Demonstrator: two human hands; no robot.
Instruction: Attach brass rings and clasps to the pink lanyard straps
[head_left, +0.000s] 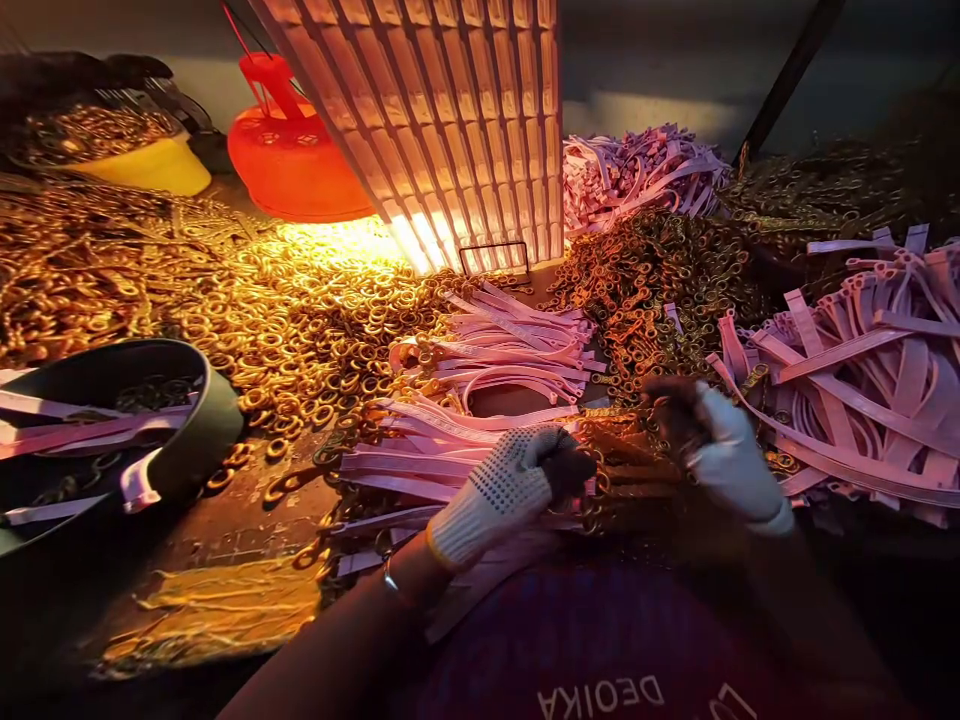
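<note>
My left hand (510,485), in a white dotted work glove with the fingertips uncovered, is closed above a row of pink straps (412,462). My right hand (720,450), gloved in white too, is a little to the right with its fingers curled together. Whatever either hand pinches is too dark to make out. Between and below the hands lie brass-coloured metal clips (611,435) at the straps' right ends. Behind my left hand is a second bundle of pink straps (517,345), with metal rings at its left end.
Heaped brass hooks and rings (300,310) spread across the left. A large pile of pink straps (862,390) sits at right. A dark green tub (217,400), an orange container (300,160), a yellow tub (165,165) and a tall ribbed panel (480,130) stand around the work area.
</note>
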